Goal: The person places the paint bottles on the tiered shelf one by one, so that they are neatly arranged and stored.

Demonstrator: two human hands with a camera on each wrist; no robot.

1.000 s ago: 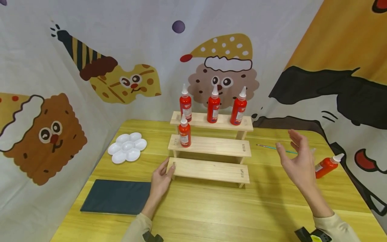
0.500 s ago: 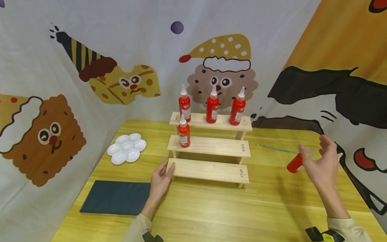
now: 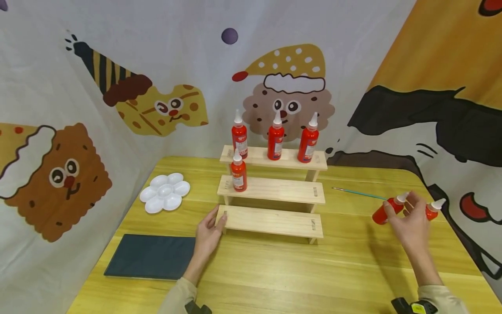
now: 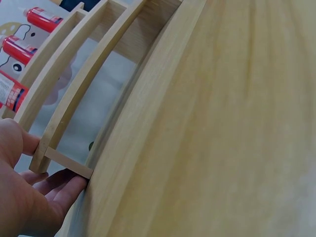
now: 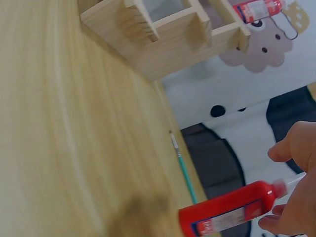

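Observation:
My left hand (image 3: pixel 209 237) grips the left end of the lowest step of a three-tier wooden shelf stand (image 3: pixel 270 220). In the left wrist view the thumb lies at the board's end, with the fingers by its leg. At the right, my right hand (image 3: pixel 412 229) is spread around the cap end of a red paint bottle (image 3: pixel 380 215) that lies tilted; the right wrist view shows a gap between thumb and bottle. A second red paint bottle (image 3: pixel 431 213) is partly hidden behind that hand. Three red bottles (image 3: pixel 276 141) stand on the top tier, and one bottle (image 3: pixel 239 175) on the middle tier's left.
A thin turquoise paintbrush (image 3: pixel 361 193) lies right of the stand, its handle end near the tilted bottle. On the left are a white flower-shaped palette (image 3: pixel 165 190) and a dark flat rectangular board (image 3: pixel 150 256). A cartoon-printed cloth (image 3: pixel 188 39) hangs behind the table.
My right hand moved rightward past the nearer bottle, then came back left and lower, so both bottles now show at its sides. My left hand stayed on the stand.

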